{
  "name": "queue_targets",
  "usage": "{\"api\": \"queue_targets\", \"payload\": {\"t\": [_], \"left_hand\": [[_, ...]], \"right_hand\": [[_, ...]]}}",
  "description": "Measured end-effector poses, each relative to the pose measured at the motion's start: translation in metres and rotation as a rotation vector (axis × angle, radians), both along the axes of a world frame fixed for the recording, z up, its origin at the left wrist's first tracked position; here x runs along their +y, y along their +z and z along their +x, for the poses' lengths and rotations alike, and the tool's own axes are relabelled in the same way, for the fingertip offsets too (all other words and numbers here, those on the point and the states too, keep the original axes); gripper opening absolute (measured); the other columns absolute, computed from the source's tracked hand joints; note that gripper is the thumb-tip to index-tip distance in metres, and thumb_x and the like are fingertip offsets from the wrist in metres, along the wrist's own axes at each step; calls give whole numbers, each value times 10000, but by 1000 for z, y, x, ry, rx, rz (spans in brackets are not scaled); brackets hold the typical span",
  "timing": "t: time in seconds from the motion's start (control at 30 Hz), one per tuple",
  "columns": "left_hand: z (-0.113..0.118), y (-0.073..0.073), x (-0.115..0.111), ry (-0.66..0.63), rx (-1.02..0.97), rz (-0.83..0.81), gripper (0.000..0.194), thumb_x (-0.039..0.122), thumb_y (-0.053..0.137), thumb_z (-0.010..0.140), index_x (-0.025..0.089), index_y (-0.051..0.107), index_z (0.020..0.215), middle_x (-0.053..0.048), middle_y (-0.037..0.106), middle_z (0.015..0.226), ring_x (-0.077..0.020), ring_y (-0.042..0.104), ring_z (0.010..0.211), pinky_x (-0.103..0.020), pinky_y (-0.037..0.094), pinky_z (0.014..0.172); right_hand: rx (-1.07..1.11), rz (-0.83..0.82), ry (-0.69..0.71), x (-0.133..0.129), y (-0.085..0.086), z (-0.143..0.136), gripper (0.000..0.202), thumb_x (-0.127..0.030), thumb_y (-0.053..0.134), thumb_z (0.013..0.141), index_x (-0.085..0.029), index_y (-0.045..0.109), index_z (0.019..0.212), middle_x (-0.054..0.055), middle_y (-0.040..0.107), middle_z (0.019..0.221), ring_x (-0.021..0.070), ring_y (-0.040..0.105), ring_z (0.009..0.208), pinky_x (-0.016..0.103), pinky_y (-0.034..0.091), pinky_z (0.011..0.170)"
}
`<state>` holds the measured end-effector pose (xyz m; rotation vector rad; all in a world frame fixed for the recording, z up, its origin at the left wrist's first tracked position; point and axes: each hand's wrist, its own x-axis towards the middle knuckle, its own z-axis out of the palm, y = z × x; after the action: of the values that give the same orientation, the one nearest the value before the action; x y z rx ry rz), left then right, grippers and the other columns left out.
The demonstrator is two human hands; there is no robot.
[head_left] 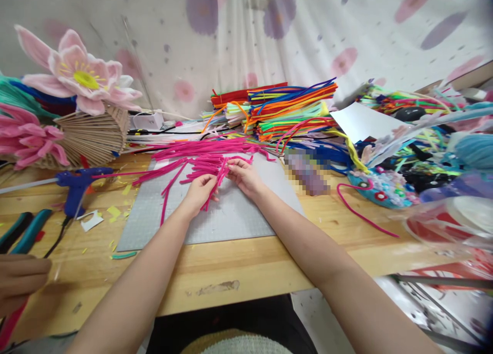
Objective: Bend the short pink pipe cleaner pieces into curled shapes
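Observation:
Over the grey cutting mat [246,225], my left hand [202,192] is closed around a few short magenta pipe cleaners [221,175]. My right hand [243,175] pinches at the upper end of the same pieces, thumb and fingertips together. Behind and left of both hands lie a stack of cut magenta pipe cleaners [202,164] and a longer bundle of magenta pipe cleaners [192,148]. One bent magenta piece [165,200] rests on the mat to the left of my left hand. The fingers partly hide the held pieces.
At left are a blue glue gun [77,187], teal-handled pliers [33,231] and another person's hand [23,279]. Pink fuzzy flowers [82,74] stand behind. Coloured pipe cleaner bundles [288,110] are piled at the back. A decorated blue piece [379,190] and a clear tub [450,220] sit right.

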<state>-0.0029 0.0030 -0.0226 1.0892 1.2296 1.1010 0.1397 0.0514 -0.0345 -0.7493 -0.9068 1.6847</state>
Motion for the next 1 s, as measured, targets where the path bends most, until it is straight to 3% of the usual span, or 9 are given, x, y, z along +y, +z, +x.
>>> {"api": "queue_targets", "payload": {"t": [0.17, 0.47, 0.73, 0.9, 1.0], "left_hand": [[2, 2, 1, 7, -16, 12, 227, 357, 653, 677, 141, 593, 711, 35, 494, 545, -59, 459, 451, -184, 469, 406], [2, 1, 3, 30, -74, -28, 173, 299, 612, 751, 135, 570, 715, 27, 510, 525, -68, 483, 447, -181, 466, 399], [8, 1, 8, 175, -159, -82, 74, 192, 556, 787, 135, 552, 741, 31, 518, 585, -55, 489, 458, -163, 452, 378], [9, -2, 10, 160, -131, -76, 100, 207, 546, 795, 145, 542, 717, 44, 482, 522, -54, 471, 433, -148, 432, 376], [10, -3, 9, 154, -112, -58, 111, 229, 561, 783, 139, 552, 718, 40, 493, 537, -60, 479, 442, -164, 438, 380]], "right_hand": [[-84, 91, 39, 0, -3, -3, 245, -235, 710, 600, -188, 548, 777, -31, 620, 698, 96, 585, 646, 270, 508, 688], [-270, 305, 95, -5, 6, -1, 248, -251, 658, 649, -207, 552, 869, -4, 672, 750, 131, 623, 711, 271, 493, 693], [-325, 366, 90, -8, 3, -13, 252, -239, 648, 643, -221, 564, 880, 17, 670, 875, 158, 624, 829, 279, 499, 707], [-362, 353, 136, -14, 6, -13, 280, -324, 655, 669, -211, 606, 920, 12, 648, 857, 118, 593, 667, 239, 474, 582], [-382, 296, 53, -12, 3, -12, 278, -445, 612, 703, -188, 622, 806, 5, 620, 732, 95, 548, 582, 214, 435, 507]]}}
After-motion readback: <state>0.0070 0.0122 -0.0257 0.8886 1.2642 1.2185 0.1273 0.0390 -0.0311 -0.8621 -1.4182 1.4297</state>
